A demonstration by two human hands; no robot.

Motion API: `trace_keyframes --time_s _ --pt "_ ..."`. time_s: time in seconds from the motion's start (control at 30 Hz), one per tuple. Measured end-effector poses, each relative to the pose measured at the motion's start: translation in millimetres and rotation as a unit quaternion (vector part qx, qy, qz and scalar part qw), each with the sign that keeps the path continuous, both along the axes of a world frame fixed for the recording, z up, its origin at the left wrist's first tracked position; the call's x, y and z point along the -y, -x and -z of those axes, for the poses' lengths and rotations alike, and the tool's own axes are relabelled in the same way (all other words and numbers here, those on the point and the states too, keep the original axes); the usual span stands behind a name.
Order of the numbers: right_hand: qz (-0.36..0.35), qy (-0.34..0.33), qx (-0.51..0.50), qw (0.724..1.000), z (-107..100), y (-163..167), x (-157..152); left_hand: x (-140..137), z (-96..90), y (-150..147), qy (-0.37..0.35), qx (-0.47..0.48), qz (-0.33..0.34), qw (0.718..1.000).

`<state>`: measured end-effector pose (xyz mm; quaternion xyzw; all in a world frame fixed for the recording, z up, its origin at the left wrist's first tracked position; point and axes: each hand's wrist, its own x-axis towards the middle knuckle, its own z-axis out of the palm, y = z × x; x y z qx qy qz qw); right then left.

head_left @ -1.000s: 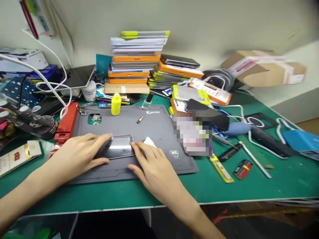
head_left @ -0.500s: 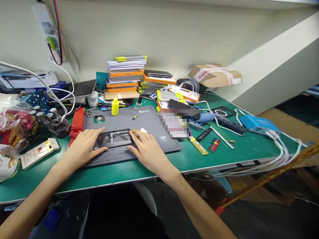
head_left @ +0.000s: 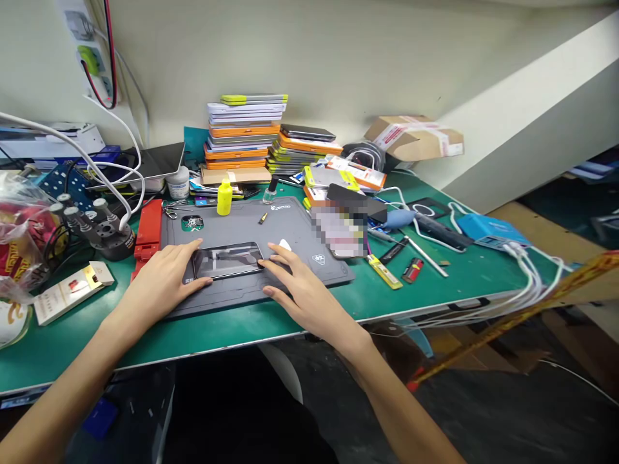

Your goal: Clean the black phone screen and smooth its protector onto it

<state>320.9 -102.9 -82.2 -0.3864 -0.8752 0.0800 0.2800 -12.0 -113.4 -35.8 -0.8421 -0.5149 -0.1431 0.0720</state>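
Note:
A black smartphone (head_left: 228, 260) lies screen up on the grey work mat (head_left: 300, 222), its glass throwing back reflections. My left hand (head_left: 157, 274) clasps its left end, with the thumb along the near edge and the fingers at the far edge. My right hand (head_left: 309, 290) is off the other end with fingers spread, a fingertip close to the phone's corner. Just beyond that hand is a small white piece (head_left: 285, 245). Farther back on the mat stand a yellow bottle (head_left: 224, 198) and a little glass bottle with a black cap (head_left: 271, 191).
A red holder (head_left: 149, 232) borders the mat's left side, beside a screwdriver stand (head_left: 109, 235) and a cigarette box (head_left: 72, 293). Flat cases (head_left: 242, 132) are stacked at the back. Right of the mat lie phones, a soldering tool (head_left: 440, 233) and a blue charger (head_left: 488, 230) with cables.
My right hand has moved right, off the phone's end, and its fingers have spread. My left hand keeps its hold. The camera view has shifted slightly.

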Motion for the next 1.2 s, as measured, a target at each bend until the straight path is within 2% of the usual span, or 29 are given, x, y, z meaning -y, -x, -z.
trace_keyframes --time_s 0.17,0.33,0.43,0.5,0.63,0.77,0.87,0.97,1.2 --pt "-0.011 -0.043 -0.002 0.999 5 2 1 1 -2.6 -2 -0.006 -0.007 0.002 1.000" --pt "-0.020 -0.037 -0.037 0.998 -2 -9 -8 2 -3.5 -1 -0.001 -0.007 -0.001 1.000" --pt "0.055 -0.072 -0.102 0.991 -2 -25 -22 2 -4.6 -2 -0.007 -0.012 0.001 1.000" --pt "0.097 -0.087 -0.083 0.988 4 -31 -30 2 -5.5 -2 -0.016 -0.017 0.006 1.000" --pt "0.091 -0.090 -0.072 0.989 19 -29 -37 3 -8.0 -4 -0.027 -0.024 0.016 0.999" --pt "0.108 -0.108 -0.112 0.982 20 -22 -31 3 -11.4 -3 0.003 -0.013 0.023 1.000" --pt "0.094 -0.114 -0.108 0.983 16 -22 -26 2 -12.4 -1 0.002 -0.018 0.053 0.998" --pt "0.087 -0.118 -0.090 0.985 15 -23 -25 0 -13.1 1 -0.032 -0.040 0.095 0.994" --pt "0.097 -0.108 -0.074 0.987 16 -24 -27 -6 -21.0 -2 -0.077 -0.140 0.156 0.975"
